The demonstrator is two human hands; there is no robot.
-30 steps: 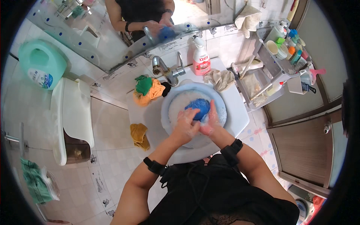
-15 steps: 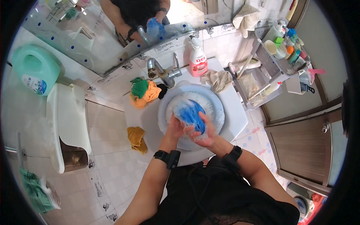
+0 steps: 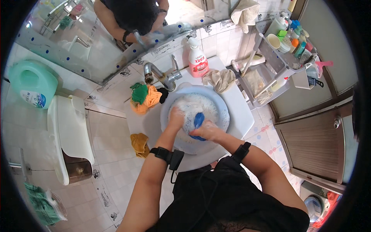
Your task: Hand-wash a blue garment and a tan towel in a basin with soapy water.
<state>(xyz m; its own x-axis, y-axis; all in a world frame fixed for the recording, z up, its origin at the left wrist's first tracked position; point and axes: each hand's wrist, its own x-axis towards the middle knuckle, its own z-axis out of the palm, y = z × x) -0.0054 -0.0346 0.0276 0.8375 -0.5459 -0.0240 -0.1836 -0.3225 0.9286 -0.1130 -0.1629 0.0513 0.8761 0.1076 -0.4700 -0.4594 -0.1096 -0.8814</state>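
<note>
A pale blue basin [image 3: 225, 110] full of white suds [image 3: 193, 101] sits in the white sink [image 3: 244, 125]. My right hand [image 3: 208, 130] is closed on a wet blue cloth [image 3: 198, 120], which is bunched and partly sunk in the foam. On the left side of the basin, my left hand [image 3: 176, 117] dips into the suds; its fingers are hidden by foam and blurred. Behind the basin rises a chrome faucet [image 3: 158, 74]. A bundle of orange cloth [image 3: 150, 99] and green cloth [image 3: 139, 93] lies left of the basin, and a mustard cloth [image 3: 139, 145] hangs over the sink's left edge.
A pink pump bottle [image 3: 198, 58] and a beige cloth [image 3: 221, 80] stand behind the basin. At right is a grey shelf rack [image 3: 266, 42] crowded with bottles. A green jug [image 3: 34, 83] sits above a white bin [image 3: 73, 131] at left. A mirror [image 3: 116, 38] spans the back wall.
Both hands have gone down from above the basin into the suds and moved apart. The blue cloth, earlier lifted between both hands, is now low in the foam with the right hand.
</note>
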